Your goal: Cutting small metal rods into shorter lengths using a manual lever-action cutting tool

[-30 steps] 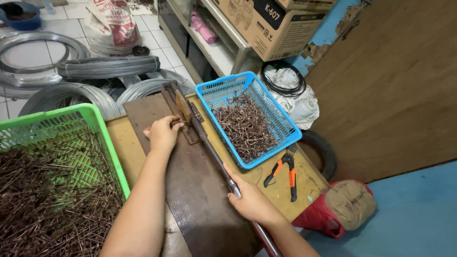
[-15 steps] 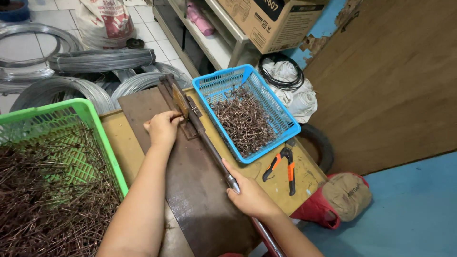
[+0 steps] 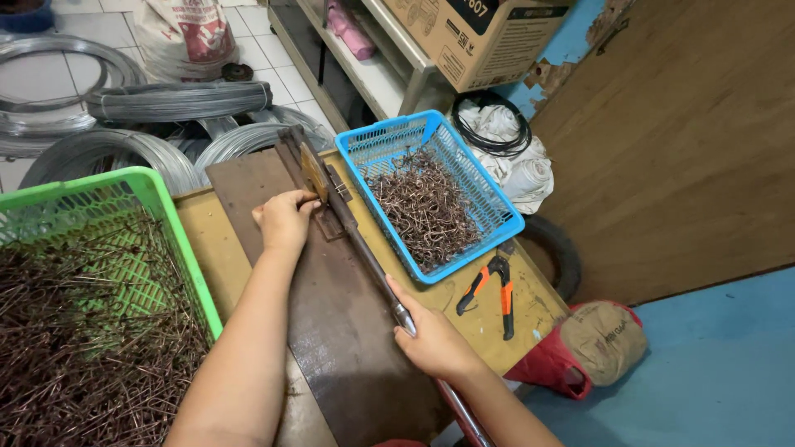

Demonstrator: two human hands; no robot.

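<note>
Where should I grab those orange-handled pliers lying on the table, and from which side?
Take the orange-handled pliers by the two orange grips, coming down from above at the near end. They lie flat on the table with the handles splayed towards the table's front edge and the dark head pointing at the blue basket, so the handle side looks the freer one.

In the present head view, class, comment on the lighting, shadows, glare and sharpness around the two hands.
Head view: lighting is soft and even; the left hand and right hand cast only faint shadows on the dark plate; a small glint shows on the lever by the right hand; the blue basket and pliers are sharp; the forearms at the bottom edge look slightly softer.
</note>
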